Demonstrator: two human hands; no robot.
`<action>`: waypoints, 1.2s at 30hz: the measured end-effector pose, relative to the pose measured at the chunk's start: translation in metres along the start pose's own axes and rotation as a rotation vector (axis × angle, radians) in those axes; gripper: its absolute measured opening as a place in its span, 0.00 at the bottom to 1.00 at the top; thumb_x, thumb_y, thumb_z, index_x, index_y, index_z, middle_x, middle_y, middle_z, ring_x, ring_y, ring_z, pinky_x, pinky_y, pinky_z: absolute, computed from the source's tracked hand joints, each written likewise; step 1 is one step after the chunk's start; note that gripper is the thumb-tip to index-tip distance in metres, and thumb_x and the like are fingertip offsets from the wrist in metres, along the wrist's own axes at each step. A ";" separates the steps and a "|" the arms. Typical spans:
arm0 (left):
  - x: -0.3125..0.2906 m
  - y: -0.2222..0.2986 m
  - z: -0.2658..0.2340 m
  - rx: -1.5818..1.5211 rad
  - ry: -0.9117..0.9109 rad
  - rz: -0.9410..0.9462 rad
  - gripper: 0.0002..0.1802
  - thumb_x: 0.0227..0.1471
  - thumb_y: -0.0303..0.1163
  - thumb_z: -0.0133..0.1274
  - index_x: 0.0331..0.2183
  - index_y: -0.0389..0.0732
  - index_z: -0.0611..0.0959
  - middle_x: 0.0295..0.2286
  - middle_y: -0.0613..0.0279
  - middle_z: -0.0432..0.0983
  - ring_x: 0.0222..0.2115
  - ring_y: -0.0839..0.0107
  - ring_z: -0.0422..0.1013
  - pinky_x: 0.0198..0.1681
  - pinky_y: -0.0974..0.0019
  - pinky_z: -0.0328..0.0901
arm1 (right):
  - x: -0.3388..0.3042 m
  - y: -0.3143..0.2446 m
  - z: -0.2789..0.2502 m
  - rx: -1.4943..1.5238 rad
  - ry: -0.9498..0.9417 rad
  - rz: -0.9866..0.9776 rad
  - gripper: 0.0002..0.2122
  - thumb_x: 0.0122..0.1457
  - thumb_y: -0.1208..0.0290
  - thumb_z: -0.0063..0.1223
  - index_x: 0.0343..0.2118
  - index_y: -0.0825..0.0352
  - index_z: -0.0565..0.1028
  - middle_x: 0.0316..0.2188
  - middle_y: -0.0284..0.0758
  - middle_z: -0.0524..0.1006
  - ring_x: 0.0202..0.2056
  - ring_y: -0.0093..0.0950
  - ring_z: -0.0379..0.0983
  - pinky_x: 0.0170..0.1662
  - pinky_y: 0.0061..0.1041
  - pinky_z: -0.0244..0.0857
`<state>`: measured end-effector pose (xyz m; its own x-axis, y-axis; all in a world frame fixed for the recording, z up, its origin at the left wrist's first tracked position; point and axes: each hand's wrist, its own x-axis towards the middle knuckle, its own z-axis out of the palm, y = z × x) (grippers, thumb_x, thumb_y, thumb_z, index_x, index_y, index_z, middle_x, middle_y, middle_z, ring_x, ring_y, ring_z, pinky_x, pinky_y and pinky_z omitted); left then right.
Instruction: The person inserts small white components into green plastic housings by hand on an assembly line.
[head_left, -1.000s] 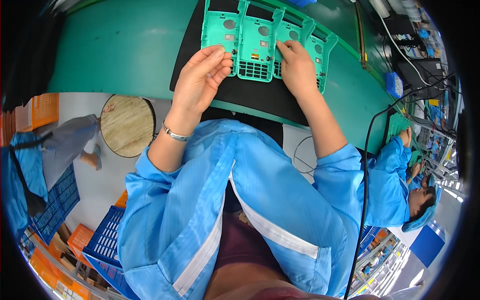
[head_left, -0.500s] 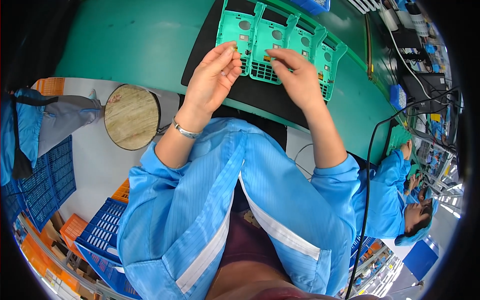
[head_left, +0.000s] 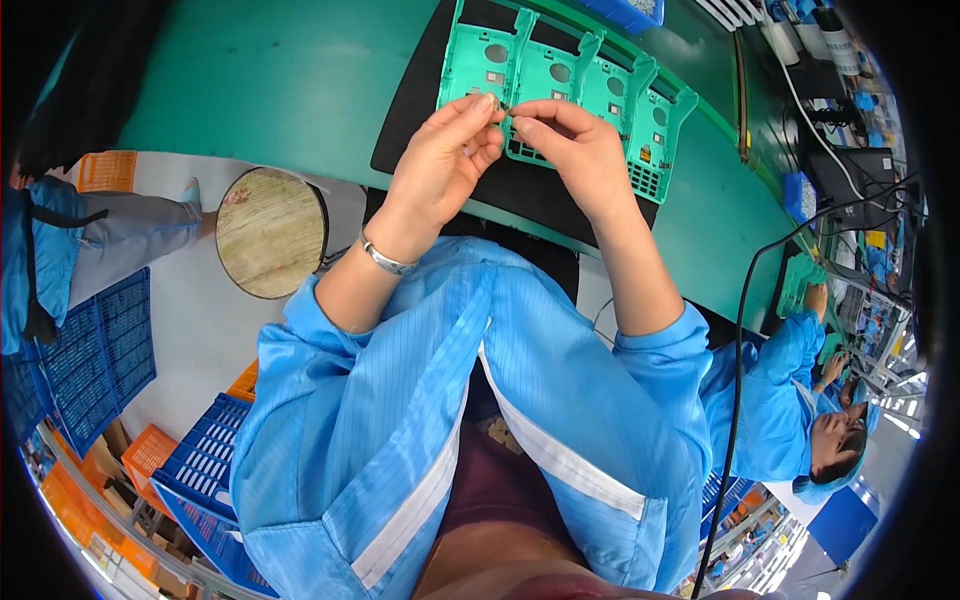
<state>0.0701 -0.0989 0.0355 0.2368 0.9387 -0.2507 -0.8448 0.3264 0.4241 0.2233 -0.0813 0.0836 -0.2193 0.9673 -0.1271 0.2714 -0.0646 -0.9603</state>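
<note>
Left fingers (head_left: 468, 119) pinch tiny part (head_left: 500, 104) | right fingers (head_left: 555, 111): can't tell | edges nearby: green housings (head_left: 597, 92)

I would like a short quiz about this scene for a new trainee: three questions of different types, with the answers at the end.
1. Count: How many green plastic housings are visible in the row?
2. True or false: A black mat lies beneath the housings.
3. Multiple choice: How are the left hand and right hand placed?
A) Far apart, at the table's two ends
B) Fingertips close together, over the row of housings
C) Both resting on the person's lap

Key: 1. Four. 2. True. 3. B.
</note>
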 end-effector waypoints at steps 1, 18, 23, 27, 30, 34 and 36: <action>0.000 -0.004 -0.002 -0.011 -0.001 -0.004 0.08 0.51 0.31 0.50 0.34 0.39 0.74 0.29 0.66 0.72 0.28 0.80 0.68 0.33 0.78 0.65 | 0.001 0.001 0.000 0.019 -0.008 -0.007 0.10 0.51 0.70 0.53 0.35 0.67 0.76 0.29 0.32 0.76 0.31 0.18 0.71 0.36 0.16 0.64; -0.005 0.009 -0.018 0.189 0.019 0.063 0.16 0.55 0.31 0.42 0.43 0.32 0.69 0.39 0.52 0.70 0.44 0.69 0.67 0.45 0.69 0.65 | 0.077 0.019 -0.004 -0.623 0.052 0.067 0.12 0.46 0.64 0.53 0.29 0.67 0.77 0.21 0.33 0.76 0.24 0.21 0.71 0.30 0.20 0.64; -0.009 0.019 -0.034 0.214 0.089 0.044 0.15 0.55 0.34 0.43 0.41 0.33 0.70 0.33 0.55 0.73 0.33 0.73 0.71 0.35 0.73 0.68 | 0.081 0.023 0.002 -0.691 0.044 0.130 0.11 0.46 0.64 0.52 0.29 0.66 0.77 0.23 0.34 0.77 0.26 0.24 0.72 0.32 0.23 0.65; -0.007 0.026 -0.048 0.228 0.058 0.076 0.14 0.55 0.37 0.44 0.37 0.35 0.73 0.26 0.62 0.74 0.22 0.80 0.70 0.27 0.78 0.66 | 0.085 0.025 0.005 -0.756 0.018 0.059 0.08 0.46 0.67 0.47 0.24 0.65 0.77 0.19 0.36 0.76 0.21 0.28 0.74 0.32 0.25 0.66; -0.003 0.031 -0.051 0.229 0.012 0.101 0.13 0.55 0.35 0.44 0.37 0.35 0.73 0.27 0.62 0.74 0.24 0.79 0.69 0.29 0.78 0.65 | 0.092 0.029 0.007 -0.836 0.010 -0.002 0.08 0.45 0.69 0.47 0.23 0.65 0.76 0.19 0.38 0.75 0.22 0.33 0.73 0.31 0.28 0.66; -0.002 0.037 -0.041 0.266 0.056 0.144 0.11 0.55 0.32 0.43 0.37 0.35 0.73 0.31 0.58 0.74 0.31 0.76 0.71 0.35 0.74 0.67 | 0.091 0.037 0.011 -0.999 0.115 -0.214 0.07 0.44 0.69 0.46 0.22 0.65 0.75 0.20 0.40 0.75 0.24 0.39 0.71 0.29 0.33 0.65; 0.000 0.039 -0.046 0.240 0.087 0.164 0.11 0.55 0.31 0.43 0.38 0.35 0.73 0.32 0.58 0.74 0.32 0.75 0.71 0.36 0.74 0.67 | 0.088 0.041 0.011 -0.960 0.122 -0.238 0.07 0.44 0.69 0.46 0.22 0.65 0.75 0.21 0.40 0.75 0.25 0.38 0.71 0.29 0.33 0.65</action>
<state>0.0151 -0.0910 0.0121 0.0556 0.9713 -0.2311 -0.7282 0.1978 0.6562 0.2044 -0.0015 0.0304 -0.2833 0.9514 0.1208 0.8877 0.3078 -0.3424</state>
